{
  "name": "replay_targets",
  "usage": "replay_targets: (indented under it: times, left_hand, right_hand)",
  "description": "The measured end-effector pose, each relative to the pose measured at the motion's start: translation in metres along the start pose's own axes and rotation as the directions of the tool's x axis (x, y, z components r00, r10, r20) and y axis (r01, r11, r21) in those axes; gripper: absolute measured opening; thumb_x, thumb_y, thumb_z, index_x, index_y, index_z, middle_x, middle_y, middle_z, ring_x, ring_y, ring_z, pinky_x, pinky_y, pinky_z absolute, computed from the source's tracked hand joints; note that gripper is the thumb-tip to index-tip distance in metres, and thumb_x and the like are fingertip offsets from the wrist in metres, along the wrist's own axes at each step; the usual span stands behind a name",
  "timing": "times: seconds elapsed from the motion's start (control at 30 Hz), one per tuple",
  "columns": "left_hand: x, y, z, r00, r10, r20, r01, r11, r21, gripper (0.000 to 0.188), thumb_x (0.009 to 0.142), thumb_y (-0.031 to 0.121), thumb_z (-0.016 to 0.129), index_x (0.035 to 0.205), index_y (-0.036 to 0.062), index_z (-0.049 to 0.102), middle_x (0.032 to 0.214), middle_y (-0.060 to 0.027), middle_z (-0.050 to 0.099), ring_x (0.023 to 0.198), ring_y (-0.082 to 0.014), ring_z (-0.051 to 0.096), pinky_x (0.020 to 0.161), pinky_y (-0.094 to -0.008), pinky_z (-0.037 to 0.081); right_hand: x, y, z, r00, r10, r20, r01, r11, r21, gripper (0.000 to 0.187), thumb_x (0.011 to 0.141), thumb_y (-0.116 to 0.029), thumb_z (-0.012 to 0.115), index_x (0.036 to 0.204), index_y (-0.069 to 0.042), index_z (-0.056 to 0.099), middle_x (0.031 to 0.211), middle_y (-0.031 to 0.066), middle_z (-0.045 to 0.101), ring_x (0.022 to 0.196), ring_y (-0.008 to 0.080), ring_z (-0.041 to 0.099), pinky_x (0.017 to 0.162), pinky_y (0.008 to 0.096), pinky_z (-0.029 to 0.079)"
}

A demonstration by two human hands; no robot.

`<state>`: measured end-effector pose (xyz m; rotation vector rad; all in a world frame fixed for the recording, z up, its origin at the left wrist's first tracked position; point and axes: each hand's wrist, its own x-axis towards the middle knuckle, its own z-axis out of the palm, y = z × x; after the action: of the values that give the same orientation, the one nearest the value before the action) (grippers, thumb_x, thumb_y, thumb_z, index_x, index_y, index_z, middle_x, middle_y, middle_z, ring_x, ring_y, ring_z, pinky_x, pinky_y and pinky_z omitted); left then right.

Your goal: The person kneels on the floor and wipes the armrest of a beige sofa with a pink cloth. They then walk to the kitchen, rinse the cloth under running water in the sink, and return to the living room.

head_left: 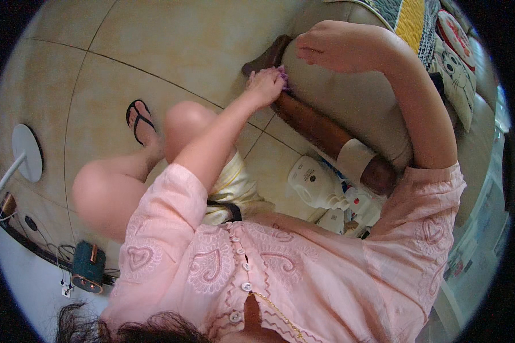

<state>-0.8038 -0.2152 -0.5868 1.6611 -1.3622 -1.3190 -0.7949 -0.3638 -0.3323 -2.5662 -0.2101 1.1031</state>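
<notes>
My left hand (266, 86) is closed on a bunched purple cloth (283, 77). It presses the cloth to the brown wooden trim (312, 120) along the lower front of a grey-beige sofa armrest (349, 97). Beyond it, the trim ends in a dark brown foot at the floor. My right hand (335, 46) lies over the top of the armrest, its fingers slightly bent and nothing visible in them. Most of the cloth is hidden beneath my left fingers.
A white plastic jug (312, 180) and other small containers stand on the tiled floor (154, 34) by the sofa. Cushions (452, 80) and a quilted cover (409, 26) lie on the seat. At left are a white lamp (27, 153), cables and a dark green box (88, 266).
</notes>
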Motion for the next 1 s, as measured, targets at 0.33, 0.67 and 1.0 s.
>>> replay_targets:
  times: [0.33, 0.67, 1.0]
  left_hand:
    - [0.035, -0.028, 0.001, 0.99, 0.112, 0.084, -0.122, 0.986, 0.114, 0.042, 0.085, 0.033, 0.037, 0.115, 0.0096, 0.055, 0.125, -0.0119, 0.049, 0.117, -0.0298, 0.044, 0.097, -0.0445, 0.034]
    - [-0.018, 0.028, -0.048, 0.958, 0.138, 0.252, -0.101, 0.983, -0.152, 0.04, 0.086, 0.029, 0.039, 0.11, 0.0024, 0.056, 0.115, -0.0155, 0.056, 0.112, -0.0327, 0.048, 0.098, -0.0447, 0.032]
    - [0.032, -0.015, -0.023, 0.978, 0.029, 0.208, -0.078, 0.969, 0.233, 0.041, 0.088, 0.03, 0.035, 0.125, 0.0175, 0.048, 0.138, -0.003, 0.038, 0.131, -0.0207, 0.028, 0.107, -0.055, 0.012]
  right_hand:
    - [-0.005, -0.009, -0.023, 0.949, -0.263, 0.175, 0.315, 0.824, -0.47, 0.021, 0.076, -0.013, 0.052, 0.088, 0.004, 0.057, 0.088, 0.0153, 0.058, 0.084, 0.027, 0.058, 0.076, 0.0333, 0.046]
    - [-0.006, -0.008, -0.019, 0.968, -0.219, 0.12, 0.248, 0.781, -0.573, 0.018, 0.076, -0.013, 0.053, 0.083, 0.003, 0.057, 0.086, 0.013, 0.057, 0.08, 0.0255, 0.057, 0.072, 0.0329, 0.047]
    - [-0.009, -0.059, -0.052, 0.957, 0.204, -0.205, -0.143, 0.949, 0.28, 0.02, 0.088, -0.015, 0.045, 0.091, 0.003, 0.053, 0.081, 0.021, 0.058, 0.083, 0.0374, 0.056, 0.075, 0.0419, 0.044]
